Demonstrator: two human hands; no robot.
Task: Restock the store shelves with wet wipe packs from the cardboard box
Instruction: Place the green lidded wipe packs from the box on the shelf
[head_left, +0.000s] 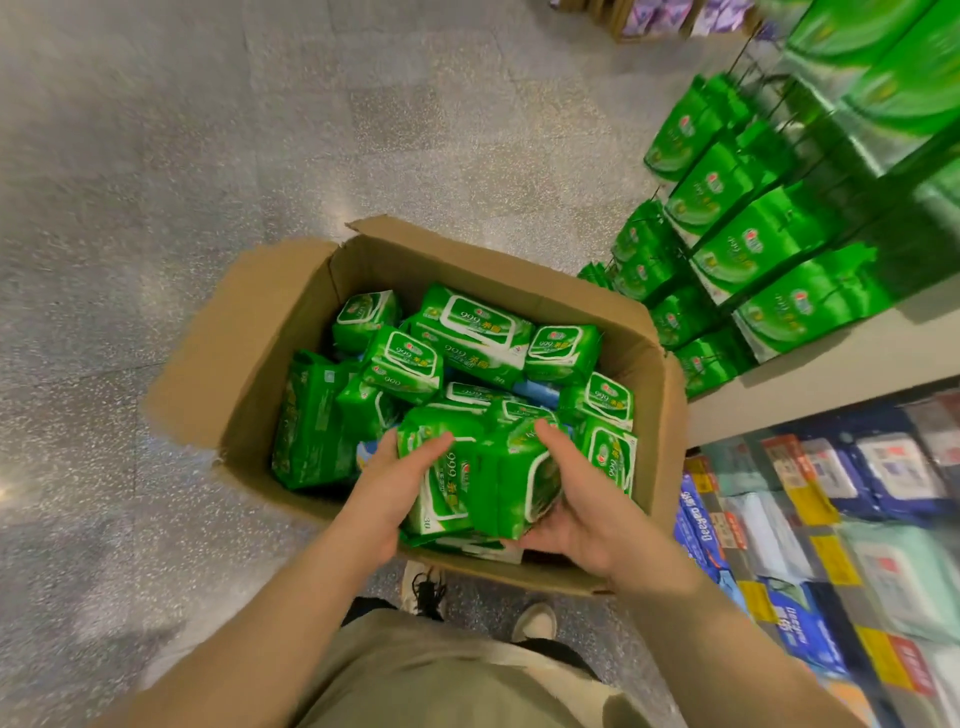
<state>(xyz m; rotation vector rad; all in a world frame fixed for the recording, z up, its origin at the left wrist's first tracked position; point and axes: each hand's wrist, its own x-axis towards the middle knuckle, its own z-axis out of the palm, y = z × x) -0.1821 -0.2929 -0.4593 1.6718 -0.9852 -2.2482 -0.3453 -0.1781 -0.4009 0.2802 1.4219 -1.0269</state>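
Two hands, left hand (400, 483) and right hand (576, 499), clamp a bunch of wipe packs (483, 483) over the cardboard box (587, 291), fingers curled round. Pickup step; next, I'd guess, swing them to the shelf (831, 348).

light: bright, even overhead | glare: floor (337, 208) | blur: shelves (831, 332), frame edges | distortion: wide-angle
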